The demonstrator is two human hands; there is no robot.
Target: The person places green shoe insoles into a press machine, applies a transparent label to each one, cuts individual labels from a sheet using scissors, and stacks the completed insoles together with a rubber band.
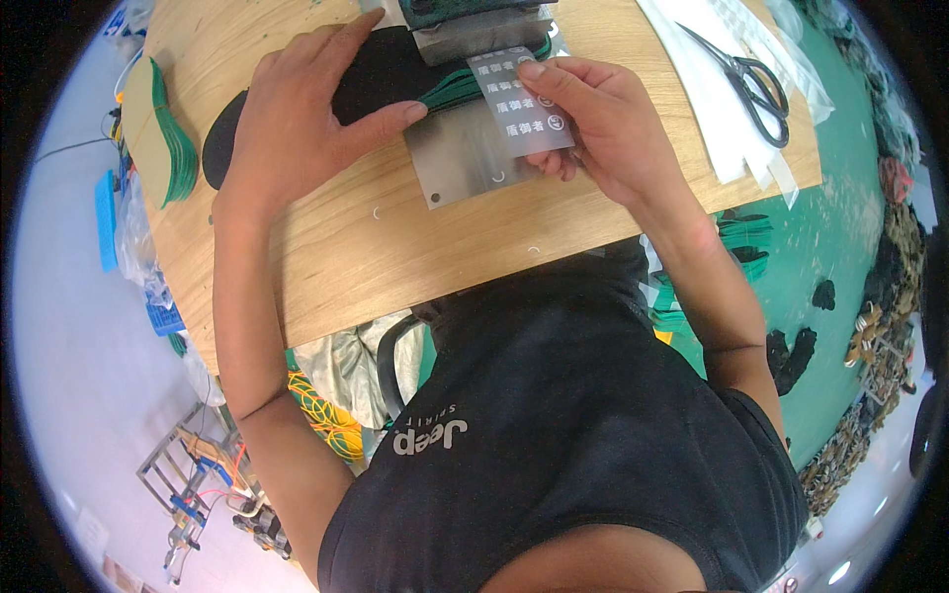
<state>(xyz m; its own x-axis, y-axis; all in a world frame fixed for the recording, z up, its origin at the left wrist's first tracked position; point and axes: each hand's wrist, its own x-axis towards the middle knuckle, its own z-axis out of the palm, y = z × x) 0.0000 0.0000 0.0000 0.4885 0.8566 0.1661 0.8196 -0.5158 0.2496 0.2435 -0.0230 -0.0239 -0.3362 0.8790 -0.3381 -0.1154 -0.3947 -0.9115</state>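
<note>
My left hand [297, 114] lies spread, thumb stretched out, on a black insole [381, 74] whose toe end reaches under a dark press head [479, 30]. Green edges [453, 89] of stacked insoles show beside the thumb tip. Between the thumb and fingers of my right hand [603, 109] is a grey printed film strip [519, 109], with rows of pale marks. Its upper end runs to the press head. A metal plate [450, 163] lies beneath the film and insoles; the press hides their far ends.
A stack of beige insoles with green edges [163, 138] stands at the table's left. Black-handled scissors [756, 94] rest on white sheets [707, 133] at the right. Small curved scraps dot the wooden table [336, 282]. More green-edged pieces [746, 242] sit below the right edge.
</note>
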